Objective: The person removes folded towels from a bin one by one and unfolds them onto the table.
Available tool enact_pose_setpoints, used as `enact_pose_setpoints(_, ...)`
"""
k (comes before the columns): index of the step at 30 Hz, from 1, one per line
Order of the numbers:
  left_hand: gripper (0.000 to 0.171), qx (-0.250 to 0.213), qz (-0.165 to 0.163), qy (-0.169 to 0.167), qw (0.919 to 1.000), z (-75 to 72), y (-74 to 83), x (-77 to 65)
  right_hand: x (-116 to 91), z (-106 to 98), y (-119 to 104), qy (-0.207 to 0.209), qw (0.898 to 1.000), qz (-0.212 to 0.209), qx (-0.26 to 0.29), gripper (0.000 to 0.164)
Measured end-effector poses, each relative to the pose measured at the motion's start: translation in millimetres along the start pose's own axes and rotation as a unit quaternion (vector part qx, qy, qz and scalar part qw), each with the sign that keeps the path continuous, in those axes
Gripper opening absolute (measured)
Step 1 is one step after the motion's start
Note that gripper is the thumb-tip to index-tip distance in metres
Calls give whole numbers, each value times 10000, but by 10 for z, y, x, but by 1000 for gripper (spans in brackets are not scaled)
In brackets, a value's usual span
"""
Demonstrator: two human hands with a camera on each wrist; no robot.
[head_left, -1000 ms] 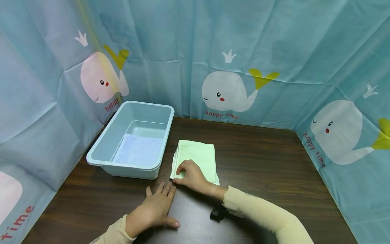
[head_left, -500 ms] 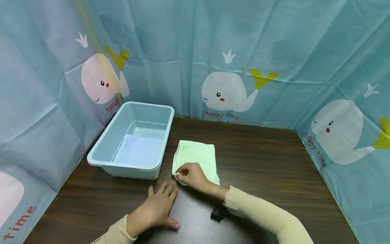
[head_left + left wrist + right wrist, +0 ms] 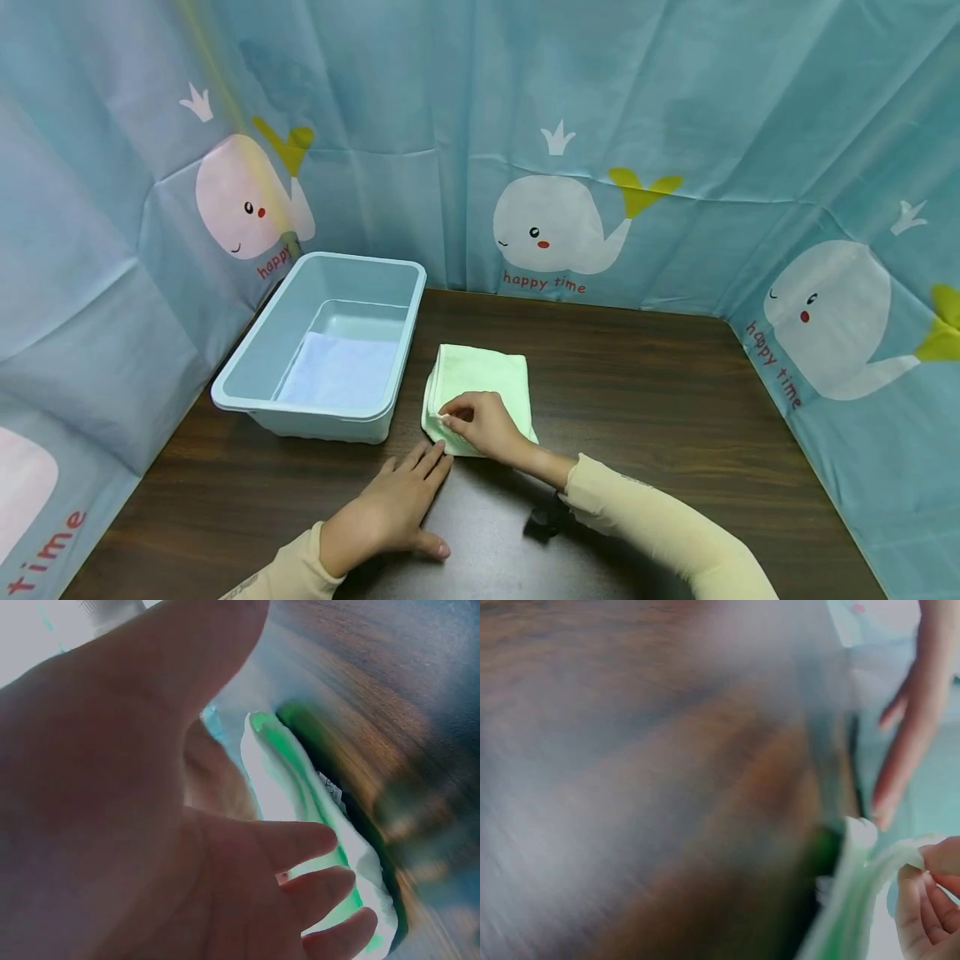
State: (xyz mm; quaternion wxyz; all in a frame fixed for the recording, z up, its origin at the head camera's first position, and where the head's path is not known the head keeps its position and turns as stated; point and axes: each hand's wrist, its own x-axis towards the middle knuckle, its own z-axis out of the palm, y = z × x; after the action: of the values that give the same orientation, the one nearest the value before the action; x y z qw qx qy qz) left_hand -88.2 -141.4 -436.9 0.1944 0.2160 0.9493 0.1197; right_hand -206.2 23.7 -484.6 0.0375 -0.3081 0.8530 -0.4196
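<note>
A pale green folded towel (image 3: 491, 371) lies on the dark wooden table. At its near left corner my right hand (image 3: 487, 427) pinches a bit of the towel's edge between thumb and fingers, with the corner lifted and turned back; the right wrist view shows this raised layer (image 3: 896, 859). My left hand (image 3: 390, 507) lies palm down with fingers straight, its fingertips right at the towel's near edge. From the left wrist, the towel's layered edge (image 3: 281, 776) appears just beyond the fingers. Part of the towel is hidden under my right hand.
To the left of the towel stands a light blue plastic basin (image 3: 300, 407) with a folded pale blue towel (image 3: 341, 371) inside. A small black object (image 3: 543, 521) is under my right wrist. A blue whale-print curtain (image 3: 375, 200) encloses the table's back and sides.
My right hand has taken hold of the towel's near left corner and drawn it up and inward. My left hand has slid slightly forward and right to the towel's near edge.
</note>
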Motion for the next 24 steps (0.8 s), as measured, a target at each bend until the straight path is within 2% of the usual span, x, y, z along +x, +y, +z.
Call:
enact_pose_setpoints(5,112,73,100,101,9999,-23,12,50,45,-228,-44,286,9996,-10,64,13)
enact_pose_setpoints(12,105,470,201,369,9980,7,-11,168,100,-492,-50,683,9977,32,-32,12)
enact_pose_setpoints(18,97,550,44,201,9983,20,-35,245,64,-591,39,860,9962,142,-3,12)
enact_pose_setpoints(24,94,711,108,311,9969,33,-30,296,24,-831,127,1319,9905,380,98,12)
